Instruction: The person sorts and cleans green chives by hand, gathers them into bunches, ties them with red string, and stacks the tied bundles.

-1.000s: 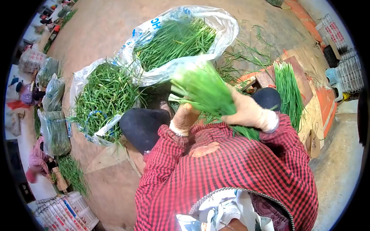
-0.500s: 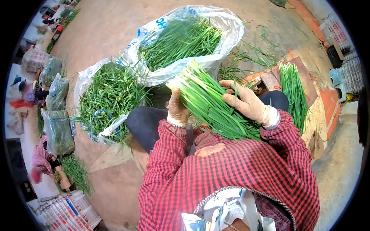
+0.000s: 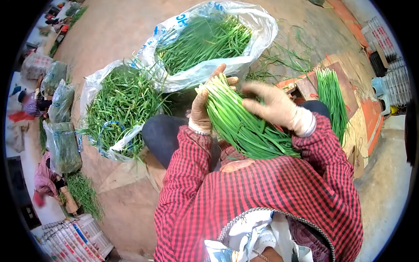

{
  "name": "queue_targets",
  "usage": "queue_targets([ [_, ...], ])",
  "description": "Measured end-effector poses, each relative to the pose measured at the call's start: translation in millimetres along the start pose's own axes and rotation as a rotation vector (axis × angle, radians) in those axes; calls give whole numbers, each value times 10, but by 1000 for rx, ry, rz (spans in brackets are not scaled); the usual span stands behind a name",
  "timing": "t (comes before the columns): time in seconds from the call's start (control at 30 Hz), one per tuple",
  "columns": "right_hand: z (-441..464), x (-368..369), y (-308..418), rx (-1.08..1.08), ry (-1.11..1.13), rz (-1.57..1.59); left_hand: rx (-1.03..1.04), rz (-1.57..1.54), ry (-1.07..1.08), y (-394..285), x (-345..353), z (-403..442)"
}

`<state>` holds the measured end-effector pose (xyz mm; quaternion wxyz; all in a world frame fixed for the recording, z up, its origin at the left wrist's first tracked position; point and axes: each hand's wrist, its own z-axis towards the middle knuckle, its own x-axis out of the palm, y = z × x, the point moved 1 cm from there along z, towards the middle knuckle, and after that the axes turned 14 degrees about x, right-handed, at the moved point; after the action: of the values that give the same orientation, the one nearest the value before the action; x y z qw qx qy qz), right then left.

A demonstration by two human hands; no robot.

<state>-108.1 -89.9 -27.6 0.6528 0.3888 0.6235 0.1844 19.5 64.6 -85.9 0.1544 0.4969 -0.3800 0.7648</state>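
A thick bunch of garlic chives [image 3: 248,118] lies slantwise above my lap, pale cut ends up and left, green leaves down toward my right forearm. My left hand [image 3: 204,105], in a thin pale glove, cups the bunch near the pale ends, thumb on the near side and fingertips showing beyond it. My right hand [image 3: 275,107], gloved likewise, is over the upper right side of the bunch with thumb and fingers apart. Its fingertips are blurred, and I cannot tell whether they touch the leaves. To the right stands a second chive bunch [image 3: 331,102].
Ahead is a clear plastic bag [image 3: 262,43] of long chives. Left of it, another bag [image 3: 89,94] holds loose greens. Stray leaves [image 3: 290,59] litter the floor. A wooden board [image 3: 347,87] lies at right. Several filled bags [image 3: 63,148] and two people [image 3: 46,174] are far left.
My right hand has loosened from the bunch, its fingers now spread and moving. My left fingers have come up behind the pale ends, and the bunch sits slightly more upright.
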Motion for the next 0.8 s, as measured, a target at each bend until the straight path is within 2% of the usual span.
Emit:
queue_targets([
  [0.07,220,-160,41,-215,-135,80,-43,-57,26,15,-25,5],
  [0.17,497,-271,303,-361,93,104,-102,-126,16,-8,169,-39],
  [0.23,607,-179,419,-511,162,-40,-103,-107,-206,-19,311,-114],
  [0.27,631,-131,439,-477,241,-176,-43,72,-163,14,201,-109],
  [0.3,615,-125,451,-480,242,-177,-40,73,-162,30,153,-119],
  [0.37,555,-114,493,-507,145,68,-53,5,-167,42,80,-141],
  [0.43,490,-56,491,-521,134,123,-47,35,-130,34,60,-139],
  [0.5,443,75,422,-551,-35,-178,33,55,-208,72,101,-143],
  [0.57,438,127,426,-506,-78,-106,39,37,-232,91,115,-113],
  [0.67,456,158,474,-590,-297,-167,-13,74,-202,70,114,-83],
  [0.8,526,151,492,-642,-267,-229,41,90,-113,104,2,-108],
])
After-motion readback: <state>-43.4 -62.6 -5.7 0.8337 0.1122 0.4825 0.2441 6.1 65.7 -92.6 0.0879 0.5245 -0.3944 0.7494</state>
